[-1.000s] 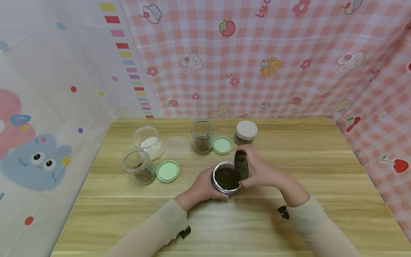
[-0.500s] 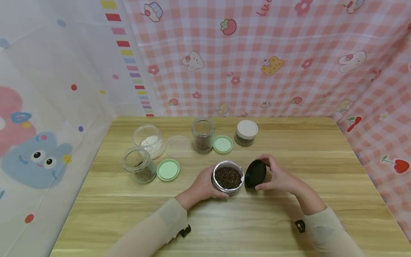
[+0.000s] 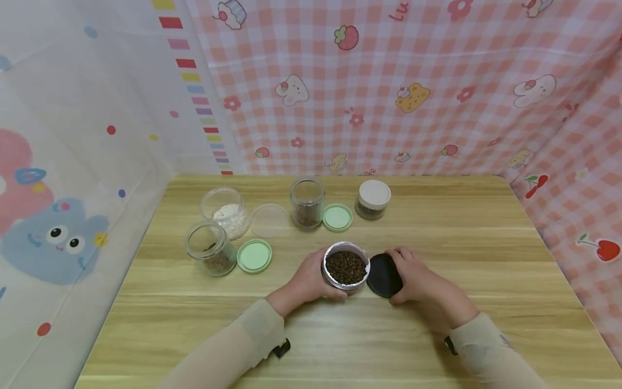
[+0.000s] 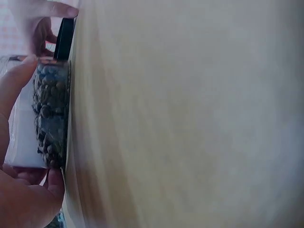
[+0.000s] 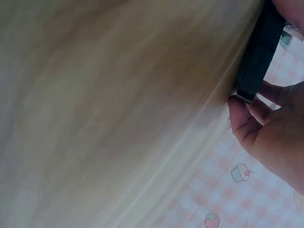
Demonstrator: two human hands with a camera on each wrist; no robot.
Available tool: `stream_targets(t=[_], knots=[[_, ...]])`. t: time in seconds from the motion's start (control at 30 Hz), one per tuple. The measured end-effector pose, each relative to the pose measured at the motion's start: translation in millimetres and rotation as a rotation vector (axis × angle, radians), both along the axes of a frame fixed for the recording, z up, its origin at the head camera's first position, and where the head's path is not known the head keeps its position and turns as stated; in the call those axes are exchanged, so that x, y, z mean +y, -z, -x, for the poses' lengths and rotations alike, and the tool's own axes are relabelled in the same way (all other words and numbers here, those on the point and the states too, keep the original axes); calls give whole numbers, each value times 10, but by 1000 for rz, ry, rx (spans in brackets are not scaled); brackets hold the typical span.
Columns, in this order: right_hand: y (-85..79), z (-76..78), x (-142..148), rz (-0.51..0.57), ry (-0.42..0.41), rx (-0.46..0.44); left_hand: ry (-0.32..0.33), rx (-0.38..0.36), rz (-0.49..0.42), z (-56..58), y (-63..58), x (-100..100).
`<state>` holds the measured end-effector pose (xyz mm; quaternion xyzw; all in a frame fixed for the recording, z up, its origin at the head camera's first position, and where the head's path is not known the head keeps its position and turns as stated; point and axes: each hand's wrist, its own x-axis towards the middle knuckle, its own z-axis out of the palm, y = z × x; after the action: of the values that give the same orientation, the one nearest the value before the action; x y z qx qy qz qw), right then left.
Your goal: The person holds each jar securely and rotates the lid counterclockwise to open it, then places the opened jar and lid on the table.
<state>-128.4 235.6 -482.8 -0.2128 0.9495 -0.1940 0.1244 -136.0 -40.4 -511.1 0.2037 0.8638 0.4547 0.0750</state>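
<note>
My left hand (image 3: 307, 278) grips a clear jar (image 4: 21, 135) around its side, fingers and thumb curled about it. The jar stands upright on the table, mouth open, with a torn silvery seal edge along its rim. Dark brown coffee beans (image 3: 346, 268) lie inside, filling only the lower part in the left wrist view. Just right of the jar, my right hand (image 3: 417, 278) holds a black lid (image 3: 385, 276) by its outer edge. Its hollow side faces up, and it lies nearly flat at the tabletop. In the right wrist view the thumb is at the rim of the lid.
Left of the hands stand an open jar (image 3: 210, 258) of dark bits and a tub (image 3: 208, 201) of white grains. A ribbed jar (image 3: 308, 201) and a white-lidded jar (image 3: 373, 199) stand behind. Green lids (image 3: 255, 256) and a clear lid (image 3: 269, 220) lie among them.
My right hand has moved the black lid from over the jar's right side out to the right, turned it hollow side up and lowered it to the table. The left hand keeps its grip.
</note>
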Motion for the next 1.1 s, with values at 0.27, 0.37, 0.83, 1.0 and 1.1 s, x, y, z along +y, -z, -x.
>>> stream_targets(t=[0.27, 0.37, 0.83, 1.0, 1.1], knots=[[-38, -33, -50, 40, 31, 4, -56, -40, -5, -12, 5, 32], [-38, -48, -18, 39, 52, 4, -48, -16, 5, -3, -11, 78], [-82, -112, 593, -9, 152, -13, 5, 18, 53, 107, -91, 838], [-106, -137, 854, -13, 177, -16, 32, 63, 73, 143, -83, 1149], [-114, -128, 987, -28, 189, -18, 25, 92, 98, 156, -67, 1311]])
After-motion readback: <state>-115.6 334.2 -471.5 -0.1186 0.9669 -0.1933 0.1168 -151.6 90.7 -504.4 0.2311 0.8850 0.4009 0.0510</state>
